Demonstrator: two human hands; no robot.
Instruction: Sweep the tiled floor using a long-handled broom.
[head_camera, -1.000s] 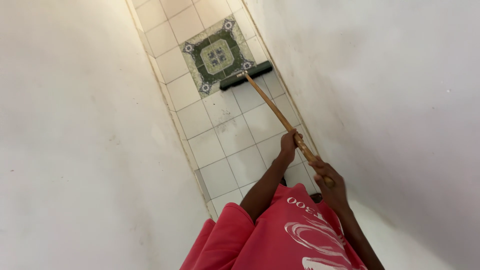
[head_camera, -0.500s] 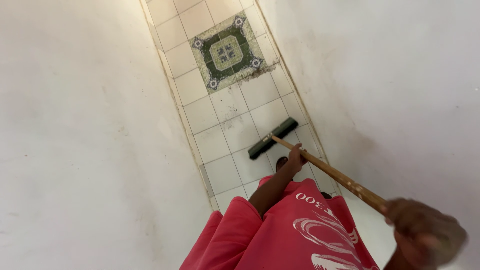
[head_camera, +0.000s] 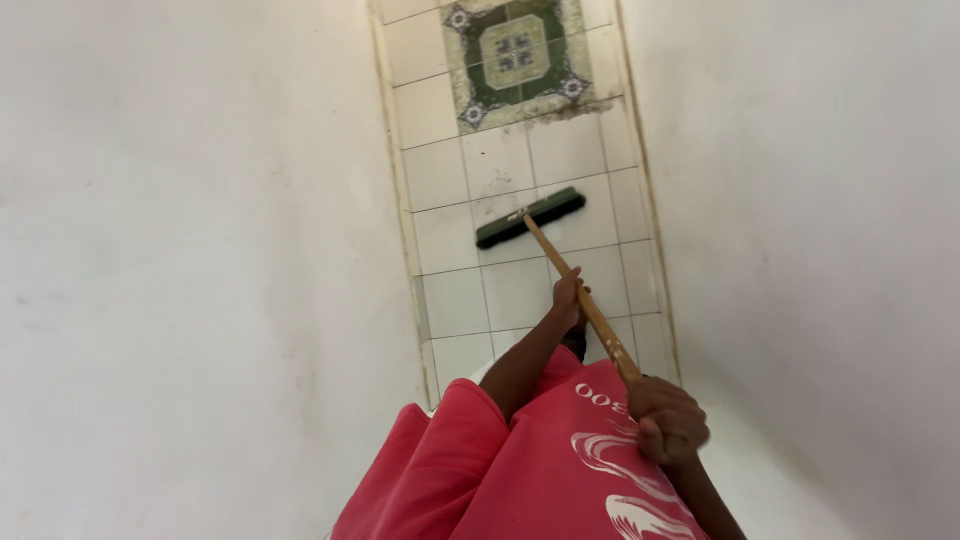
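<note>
We look down a narrow corridor, white walls close on both sides. Left wall (head_camera: 190, 250) and right wall (head_camera: 810, 220) are scuffed and smudged.

Floor (head_camera: 520, 290): pale square tiles with dark grout lines, grimy in patches. At the far end lies one patterned tile panel (head_camera: 515, 55), green and cream with small flower motifs at the corners. A thin line of dirt (head_camera: 570, 110) runs along the near edge of that panel, towards the right wall.

Our broom (head_camera: 575, 295) has a long wooden handle and a dark green head (head_camera: 530, 217). The head rests flat on the floor tiles, a couple of tile rows short of the patterned panel, set slantwise across the corridor. The handle rises from the middle of the head back towards our body.

Left hand (head_camera: 568, 298): fingers wrapped around the handle partway along its length, arm stretched forward.

Right hand (head_camera: 668, 420): fingers closed tight round the upper end of the handle, just in front of our chest, knuckles facing the camera.

We wear a pink-red shirt (head_camera: 520, 470) with a white printed design; it fills the lower middle of the view. A dark shape shows on the floor just under the left wrist; we cannot tell what it is.
</note>
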